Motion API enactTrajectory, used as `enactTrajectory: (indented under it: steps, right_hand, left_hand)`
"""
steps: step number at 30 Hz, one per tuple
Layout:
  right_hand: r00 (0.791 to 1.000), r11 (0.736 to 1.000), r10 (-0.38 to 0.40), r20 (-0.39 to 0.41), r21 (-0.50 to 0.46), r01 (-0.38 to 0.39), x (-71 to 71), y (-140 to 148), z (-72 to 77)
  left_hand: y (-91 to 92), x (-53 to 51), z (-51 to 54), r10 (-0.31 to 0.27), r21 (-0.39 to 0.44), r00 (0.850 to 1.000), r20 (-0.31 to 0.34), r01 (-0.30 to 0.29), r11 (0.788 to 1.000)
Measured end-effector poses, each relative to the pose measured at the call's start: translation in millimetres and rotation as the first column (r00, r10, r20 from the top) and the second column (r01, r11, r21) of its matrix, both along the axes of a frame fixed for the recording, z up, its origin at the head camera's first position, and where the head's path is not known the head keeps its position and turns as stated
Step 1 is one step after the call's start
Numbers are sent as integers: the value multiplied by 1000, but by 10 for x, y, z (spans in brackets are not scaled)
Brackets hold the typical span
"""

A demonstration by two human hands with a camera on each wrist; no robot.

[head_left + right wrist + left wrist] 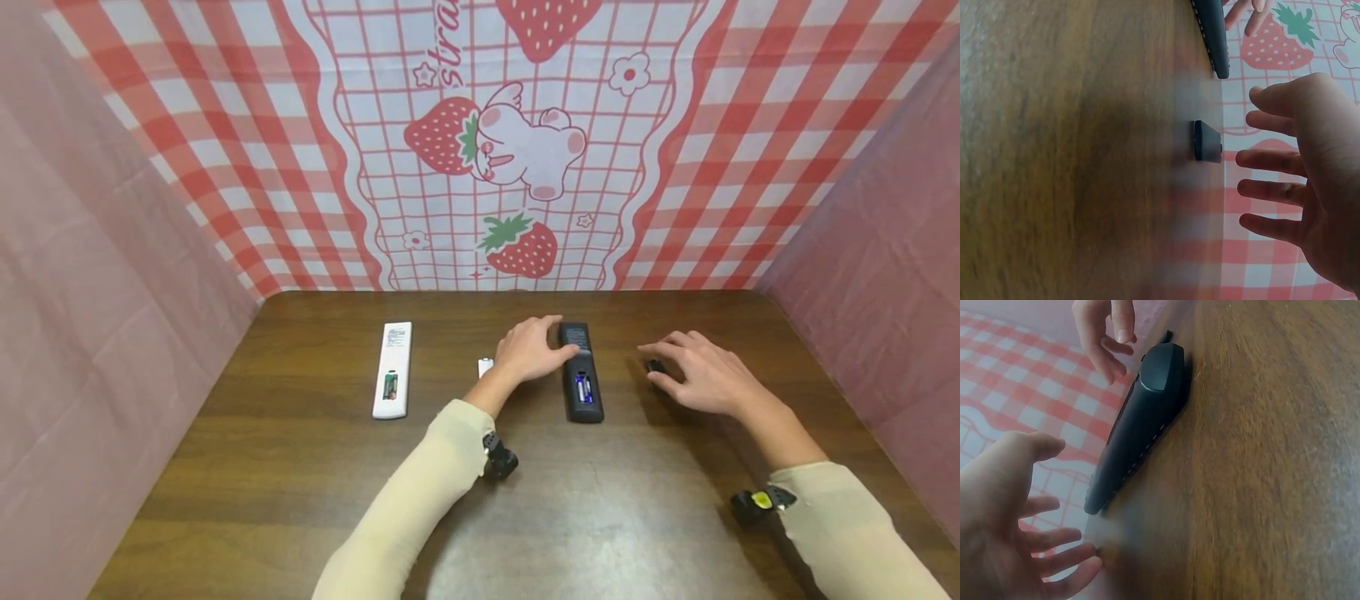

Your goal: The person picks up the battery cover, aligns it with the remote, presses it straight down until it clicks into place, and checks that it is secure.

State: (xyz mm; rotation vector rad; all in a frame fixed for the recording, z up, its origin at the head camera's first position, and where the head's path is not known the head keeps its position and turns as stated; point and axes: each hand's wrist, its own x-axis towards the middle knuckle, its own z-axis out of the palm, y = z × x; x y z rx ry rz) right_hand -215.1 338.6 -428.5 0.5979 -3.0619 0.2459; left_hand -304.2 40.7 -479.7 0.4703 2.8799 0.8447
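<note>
A black remote (581,371) lies back side up, its compartment uncovered and blue batteries (584,388) showing inside. The left hand (529,350) is at the remote's upper left, thumb over its edge; in the left wrist view that hand (1016,519) has its fingers spread beside the remote (1147,406), gripping nothing. Over a small black cover (656,366) hovers the right hand (701,371). In the right wrist view the cover (1207,142) rests on the table, with a gap between it and the relaxed fingers of the right hand (1316,175).
A white remote (392,371) lies at the left with its compartment uncovered, a battery visible inside. A small white cover (485,366) is partly hidden by the left forearm. Checked cloth (315,167) hangs behind the wooden table (300,483), and pink cloth hangs at both sides.
</note>
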Motion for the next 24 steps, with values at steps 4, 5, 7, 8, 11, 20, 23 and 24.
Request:
enactTrajectory:
  steps: [4,5,7,8,11,20,23,24]
  right_hand:
    - [1000,1000,-2,3,-1,2,-11,4,-14]
    - [1000,1000,-4,3,-2,4,-13,1,-19]
    - [1000,1000,-6,-1,-3,6,-16,-3,-26]
    - [1000,1000,-6,-3,-2,6,-17,-3,-26]
    - [1000,1000,-5,-8,0,5,-21,1,-31]
    - [1000,1000,1,-3,5,-1,-50,20,-66]
    - [1000,1000,2,-2,4,-2,-55,17,-72]
    - [1000,1000,3,-2,5,-3,-58,18,-73]
  left_hand:
    - [14,53,97,1,15,1000,13,-2,1000]
    - [20,56,109,2,19,1000,12,-2,1000]
    - [33,69,139,3,25,1000,7,-3,1000]
    - [48,60,128,7,22,1000,4,-7,1000]
    - [88,-22,20,21,7,1000,-14,-21,1000]
    - [187,-274,-291,41,-4,999,-29,-42,999]
    - [190,-187,-182,58,14,998,-13,-58,998]
    - [187,-142,-114,64,20,998,1,-64,998]
